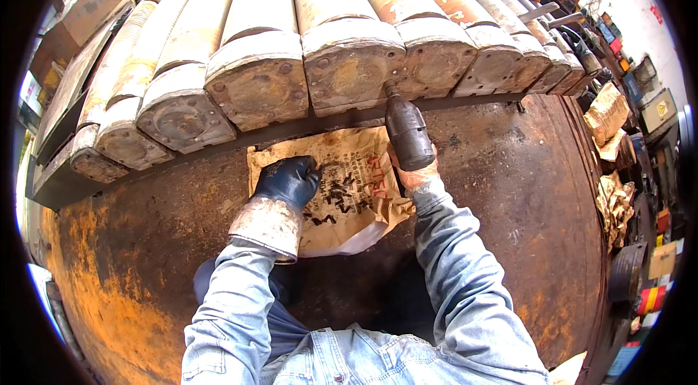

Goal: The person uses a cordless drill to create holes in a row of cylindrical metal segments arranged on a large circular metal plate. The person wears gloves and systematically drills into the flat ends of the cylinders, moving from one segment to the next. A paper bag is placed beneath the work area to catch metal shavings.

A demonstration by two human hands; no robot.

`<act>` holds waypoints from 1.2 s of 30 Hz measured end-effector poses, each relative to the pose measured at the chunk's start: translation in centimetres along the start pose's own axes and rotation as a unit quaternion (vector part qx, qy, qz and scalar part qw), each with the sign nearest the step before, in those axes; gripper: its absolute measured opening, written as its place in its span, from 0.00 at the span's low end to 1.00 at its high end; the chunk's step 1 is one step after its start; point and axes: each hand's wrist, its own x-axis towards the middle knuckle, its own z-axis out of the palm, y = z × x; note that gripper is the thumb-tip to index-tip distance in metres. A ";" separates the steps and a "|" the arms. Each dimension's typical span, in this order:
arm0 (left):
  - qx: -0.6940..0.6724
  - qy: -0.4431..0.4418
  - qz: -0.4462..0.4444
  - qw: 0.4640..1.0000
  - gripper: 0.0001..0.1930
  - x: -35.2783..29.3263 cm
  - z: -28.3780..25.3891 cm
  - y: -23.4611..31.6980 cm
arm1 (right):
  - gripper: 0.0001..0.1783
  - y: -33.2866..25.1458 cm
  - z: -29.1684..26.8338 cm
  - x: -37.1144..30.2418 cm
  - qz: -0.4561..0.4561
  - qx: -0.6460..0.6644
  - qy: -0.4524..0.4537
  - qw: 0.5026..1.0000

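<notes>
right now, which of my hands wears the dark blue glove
Your left hand, over the brown paper; your right hand, at the dark grey tool, shows no dark blue.

R hand [420, 175] mstly behind tool [409, 134]

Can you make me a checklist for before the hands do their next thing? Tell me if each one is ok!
1. Tool held: ok, the right hand has it.
2. Tip properly on something: cannot tell; it meets the row of end blocks in the picture, but the contact is too small to see.
3. Left hand covered: ok, it wears a dark blue glove with a pale, dirty cuff.
4. Left hand empty: cannot tell; its fingers are curled and hide the palm.
5. Paper flat: not ok, its lower right corner is crumpled.
6. Paper clean: not ok, dark bits or marks show on it.
</notes>
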 end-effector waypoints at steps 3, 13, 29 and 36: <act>-0.009 0.002 0.014 1.000 0.19 0.0 1.0 -0.5 | 0.17 -0.9 -0.3 -0.5 -0.023 -0.085 0.000 0.996; -0.514 -0.017 -0.008 0.857 0.16 1.6 4.8 -2.4 | 0.22 -2.6 0.3 -0.2 -0.073 0.012 0.024 0.997; -0.694 -0.055 -0.096 0.712 0.27 2.6 0.4 4.2 | 0.14 -3.1 -3.3 -2.3 0.090 -0.072 -0.085 0.990; -0.739 -0.107 -0.095 0.659 0.34 3.1 1.0 6.4 | 0.11 -8.0 -3.7 -6.0 0.199 0.277 -0.116 0.933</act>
